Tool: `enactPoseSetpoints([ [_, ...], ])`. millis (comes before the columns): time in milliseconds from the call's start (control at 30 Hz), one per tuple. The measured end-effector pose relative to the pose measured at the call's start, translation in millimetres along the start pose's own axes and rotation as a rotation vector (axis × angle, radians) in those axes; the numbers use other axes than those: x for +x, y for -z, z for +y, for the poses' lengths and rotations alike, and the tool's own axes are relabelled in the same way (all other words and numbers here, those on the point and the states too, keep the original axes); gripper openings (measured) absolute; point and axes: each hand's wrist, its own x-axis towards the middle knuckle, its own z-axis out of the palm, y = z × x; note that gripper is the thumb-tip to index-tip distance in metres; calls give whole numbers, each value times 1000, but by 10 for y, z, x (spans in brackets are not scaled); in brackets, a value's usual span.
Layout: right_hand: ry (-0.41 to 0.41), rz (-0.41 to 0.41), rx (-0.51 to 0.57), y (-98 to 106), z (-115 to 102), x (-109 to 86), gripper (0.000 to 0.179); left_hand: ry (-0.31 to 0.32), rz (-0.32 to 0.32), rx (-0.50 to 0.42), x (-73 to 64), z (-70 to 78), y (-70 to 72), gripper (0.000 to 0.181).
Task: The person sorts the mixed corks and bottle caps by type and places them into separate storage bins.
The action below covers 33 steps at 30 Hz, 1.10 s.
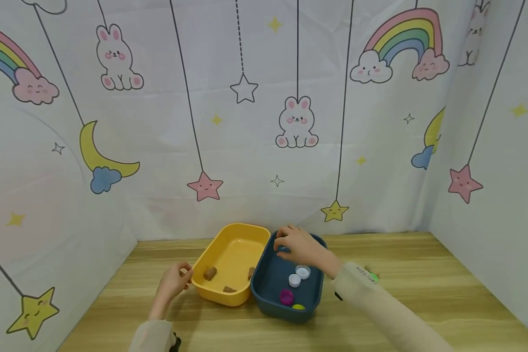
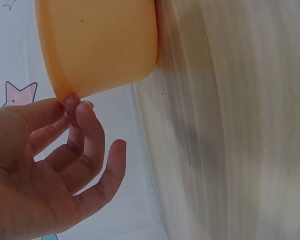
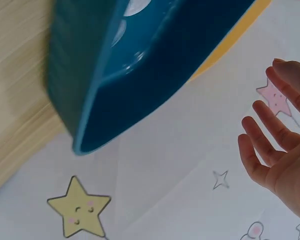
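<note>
A yellow plastic bin [image 1: 235,244] stands on the table beside a dark blue bin [image 1: 264,293]. Brown cork pieces [image 1: 209,273] lie in the yellow bin. Two white bottle caps [image 1: 295,280], a purple cap [image 1: 286,297] and a yellow-green cap [image 1: 298,307] are in the blue one. My left hand [image 1: 174,282] pinches the yellow bin's rim at its left side, thumb and fingertips meeting at the edge in the left wrist view. Over the far part of the blue bin hovers my right hand [image 1: 301,247], its fingers loosely bent with nothing seen between them.
To the right of the blue bin, a small green and brown object [image 1: 372,276] lies on the wooden table [image 1: 413,283], partly hidden by the right sleeve. A white patterned cloth [image 1: 255,146] walls the table at the back and both sides.
</note>
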Motion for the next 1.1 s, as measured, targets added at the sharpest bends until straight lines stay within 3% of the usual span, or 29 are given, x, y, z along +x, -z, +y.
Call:
enactPoseSetpoints([
  [500, -85, 40, -40, 65, 591, -510, 12, -9, 6, -1, 13, 12, -18, 11],
  [800, -189, 24, -32, -8, 931, -805, 15, 12, 13, -6, 16, 19, -24, 12],
  [1100, -255, -30, 2, -18, 1178, -1037, 12, -15, 21, -3, 7, 25, -25, 11],
])
